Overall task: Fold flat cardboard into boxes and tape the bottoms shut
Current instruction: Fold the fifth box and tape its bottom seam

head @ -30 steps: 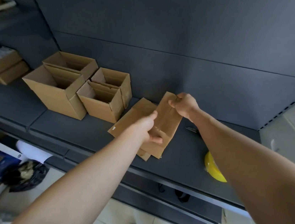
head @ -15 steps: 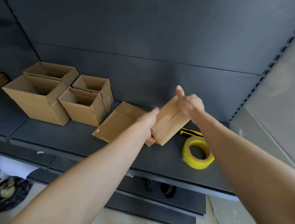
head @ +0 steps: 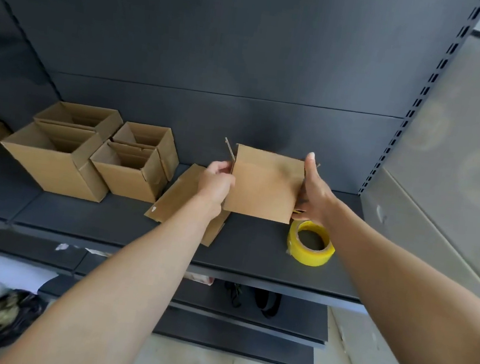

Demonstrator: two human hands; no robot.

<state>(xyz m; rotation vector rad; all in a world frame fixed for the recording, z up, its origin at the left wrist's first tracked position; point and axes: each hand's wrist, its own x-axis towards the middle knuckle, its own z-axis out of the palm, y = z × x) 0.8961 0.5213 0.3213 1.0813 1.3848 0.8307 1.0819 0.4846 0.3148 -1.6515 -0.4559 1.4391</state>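
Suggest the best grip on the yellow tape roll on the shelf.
Probably from above: the tape roll lies flat on the shelf, hole up. Pinch its near wall, thumb in the core, fingers outside. The right hand is closest, but it holds the cardboard.

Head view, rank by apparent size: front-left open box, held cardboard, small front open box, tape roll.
1. front-left open box
2. held cardboard and small front open box look alike; the held one may be nearer the camera, so unranked
3. tape roll

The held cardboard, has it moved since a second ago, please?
Yes: the held cardboard has shifted right, off the flat stack, toward the tape roll.
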